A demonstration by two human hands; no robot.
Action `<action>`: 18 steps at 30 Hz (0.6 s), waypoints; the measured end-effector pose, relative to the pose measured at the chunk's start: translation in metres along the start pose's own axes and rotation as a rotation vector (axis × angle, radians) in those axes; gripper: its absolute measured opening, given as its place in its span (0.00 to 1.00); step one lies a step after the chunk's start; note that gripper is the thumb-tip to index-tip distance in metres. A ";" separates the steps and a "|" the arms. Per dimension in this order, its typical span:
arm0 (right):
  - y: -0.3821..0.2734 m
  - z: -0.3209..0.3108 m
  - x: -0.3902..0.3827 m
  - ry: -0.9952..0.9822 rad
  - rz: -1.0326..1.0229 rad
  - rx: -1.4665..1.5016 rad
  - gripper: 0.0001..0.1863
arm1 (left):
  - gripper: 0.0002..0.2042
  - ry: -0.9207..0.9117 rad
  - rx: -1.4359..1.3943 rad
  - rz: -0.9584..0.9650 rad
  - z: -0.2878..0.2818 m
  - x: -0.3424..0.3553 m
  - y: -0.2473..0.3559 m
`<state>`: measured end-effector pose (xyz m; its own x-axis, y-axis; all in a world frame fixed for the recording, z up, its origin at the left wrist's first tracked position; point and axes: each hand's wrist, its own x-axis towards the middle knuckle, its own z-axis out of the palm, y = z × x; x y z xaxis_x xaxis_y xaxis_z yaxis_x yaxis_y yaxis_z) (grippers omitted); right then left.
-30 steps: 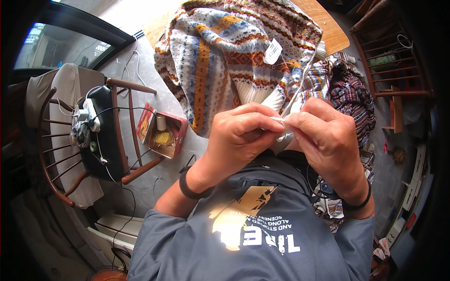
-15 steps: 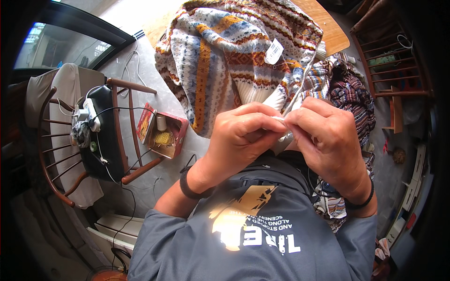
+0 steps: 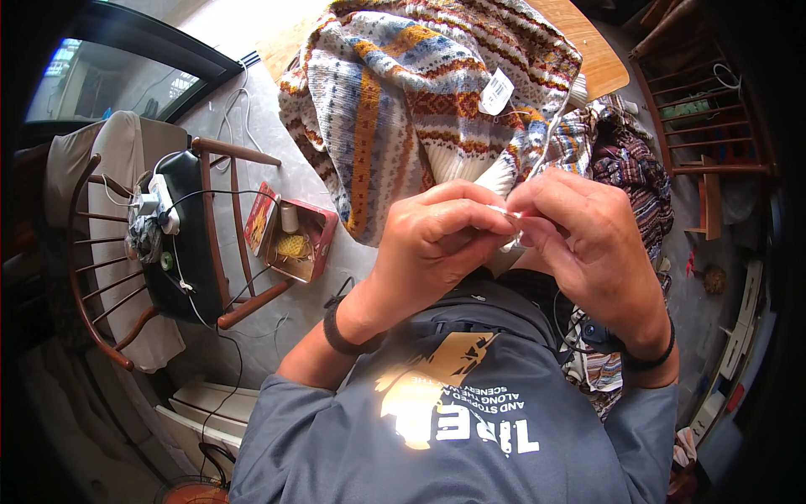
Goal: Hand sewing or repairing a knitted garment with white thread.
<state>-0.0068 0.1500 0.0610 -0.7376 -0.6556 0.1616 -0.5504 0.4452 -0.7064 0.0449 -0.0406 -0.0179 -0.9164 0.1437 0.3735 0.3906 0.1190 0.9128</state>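
Before me a patterned knit sweater (image 3: 378, 126), banded in white, blue, orange and rust, lies heaped on a wooden table (image 3: 598, 59) and hangs over its near edge. A white paper tag (image 3: 496, 92) rests on it. My left hand (image 3: 445, 239) is closed in a pinch on white yarn (image 3: 509, 212), just below the sweater's white ribbed edge. The fingertips of my right hand (image 3: 592, 244) pinch at the same spot, touching those of the left. A pale strand runs from the sweater down behind the right hand. The fingers hide most of what they hold.
To the left stands a wooden chair (image 3: 239, 218) with a black seat, a power strip and cables on it. Beside it sits an open red box (image 3: 321, 244) with a thread spool and yellow yarn. More patterned knitwear (image 3: 630, 168) is piled at right, near a slatted wooden rack (image 3: 705, 126).
My right hand has turned slightly, and its fingertips have shifted over the left ones at the white yarn. The left hand stays nearly in place. The tag and sweater have shifted slightly.
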 end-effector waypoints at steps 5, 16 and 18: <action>-0.001 0.001 0.002 -0.048 0.036 0.077 0.02 | 0.10 -0.006 0.086 0.022 0.003 -0.002 -0.001; 0.033 0.009 0.018 -0.328 0.073 0.226 0.05 | 0.09 0.005 0.120 0.005 0.008 -0.013 -0.017; 0.035 0.007 0.019 -0.320 -0.020 0.207 0.06 | 0.10 0.019 0.141 0.013 0.008 -0.013 -0.019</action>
<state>-0.0375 0.1490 0.0342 -0.5502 -0.8347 -0.0241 -0.4485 0.3197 -0.8346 0.0502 -0.0368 -0.0416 -0.9122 0.1278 0.3893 0.4095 0.2539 0.8762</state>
